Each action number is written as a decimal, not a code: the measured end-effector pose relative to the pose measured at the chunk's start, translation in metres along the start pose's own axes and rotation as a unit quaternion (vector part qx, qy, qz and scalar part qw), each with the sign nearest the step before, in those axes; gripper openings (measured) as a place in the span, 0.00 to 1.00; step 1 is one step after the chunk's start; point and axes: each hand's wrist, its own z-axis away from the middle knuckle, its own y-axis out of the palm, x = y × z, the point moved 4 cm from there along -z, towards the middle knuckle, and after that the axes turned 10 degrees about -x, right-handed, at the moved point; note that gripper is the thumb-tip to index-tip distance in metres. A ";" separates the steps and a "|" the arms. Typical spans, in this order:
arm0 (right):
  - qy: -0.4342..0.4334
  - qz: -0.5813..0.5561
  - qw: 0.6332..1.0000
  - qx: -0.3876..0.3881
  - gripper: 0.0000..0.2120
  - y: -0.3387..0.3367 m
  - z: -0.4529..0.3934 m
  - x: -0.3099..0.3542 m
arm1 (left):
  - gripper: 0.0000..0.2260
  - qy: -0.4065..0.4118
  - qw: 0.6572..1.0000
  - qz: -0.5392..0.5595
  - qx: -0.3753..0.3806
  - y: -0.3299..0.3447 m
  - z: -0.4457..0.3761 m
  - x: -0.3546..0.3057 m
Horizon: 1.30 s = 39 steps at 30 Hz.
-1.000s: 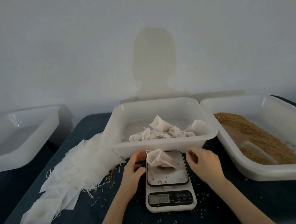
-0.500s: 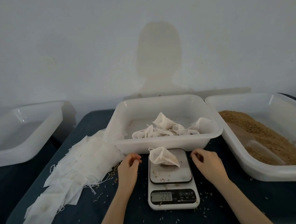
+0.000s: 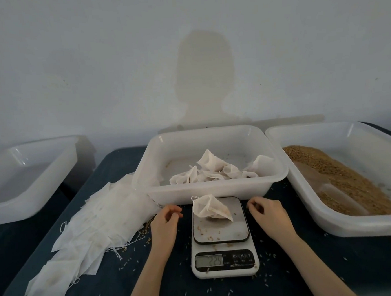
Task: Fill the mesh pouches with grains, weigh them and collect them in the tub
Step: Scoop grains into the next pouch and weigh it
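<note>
Dark blue surface (image 3: 290, 286), set against a pale wall, is carrying the whole working kit. Item one: a filled mesh pouch (image 3: 211, 208), white, crumpled, gathered to a point at its near right corner, is lying on the far left part of the platform of a white kitchen scale (image 3: 223, 237); a loose drawstring loop is showing at its far left. Loose grains are lying on the platform around it, and the display is reading what looks like 225. Left hand (image 3: 166, 223) is resting just left of the scale, fingers loosely curled and holding nothing; right hand (image 3: 268, 215) is resting just right of it in the same way. Neither is touching the pouch. Middle tub (image 3: 215, 189), white, is sitting just beyond the scale and holding several more filled pouches. Right tub (image 3: 345, 225) is holding brown grains (image 3: 343, 184). Flat empty pouches (image 3: 87, 234) are lying fanned out at the left. Another white tub (image 3: 28, 203) is standing at the far left.
</note>
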 end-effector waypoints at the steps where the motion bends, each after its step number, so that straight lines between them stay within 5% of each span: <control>1: 0.001 -0.001 1.000 0.001 0.04 0.000 0.000 0.000 | 0.12 0.001 1.000 -0.001 0.001 0.000 0.000 0.000; 36: -0.005 -0.013 1.000 -0.002 0.08 0.002 0.000 -0.003 | 0.09 0.000 0.999 0.035 0.013 -0.002 0.006 -0.006; 39: -0.001 -0.018 1.000 -0.002 0.08 0.001 0.000 -0.003 | 0.08 0.071 0.996 0.052 0.016 -0.004 0.014 -0.016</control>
